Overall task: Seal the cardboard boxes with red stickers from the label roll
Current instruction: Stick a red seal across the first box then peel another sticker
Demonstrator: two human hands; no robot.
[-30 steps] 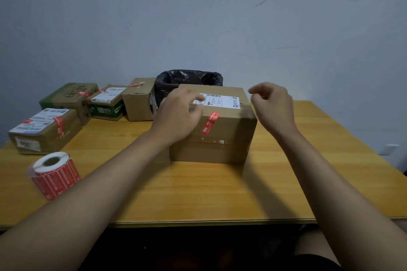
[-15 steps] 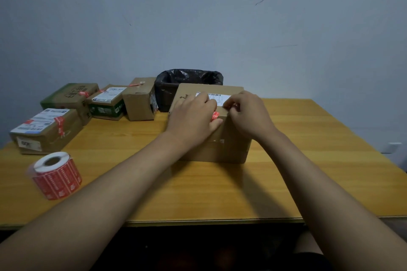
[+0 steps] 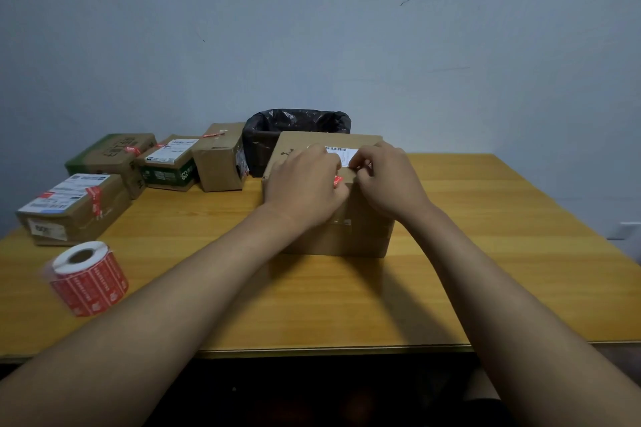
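1. Wooden table (image 3: 485, 253), yellow-brown, set against a scuffed pale blue-grey wall (image 3: 312, 28); black bag-lined bin (image 3: 295, 128) at the back, behind the working box
2. Large brown cardboard box (image 3: 350, 236) at table centre, white shipping label (image 3: 341, 153) on its lid; both hands on its near top edge
3. Left hand (image 3: 305, 184) lies palm-down over the lid edge, fingers curled and pressing; nothing gripped that I can make out
4. Right hand (image 3: 388, 180) has fingertips pinched at the lid beside the white label; whether it holds anything, cannot tell
5. Small red sticker (image 3: 337, 179) shows between the two hands, on the seam where lid meets front; only a sliver visible
6. Judged step: rubbing the sticker down, so this box looks nearly sealed
7. Four smaller cardboard boxes at left rear: near-left box (image 3: 74, 208), green-sided box (image 3: 111, 156) and green-printed box (image 3: 170, 165) carry red strips; tall plain box (image 3: 220, 156) shows a red bit on top, so probably done
8. Red-and-white label roll (image 3: 88, 279) lies on the table near the left front, well apart from the hands, untouched
9. No unsealed box in view; little seems left
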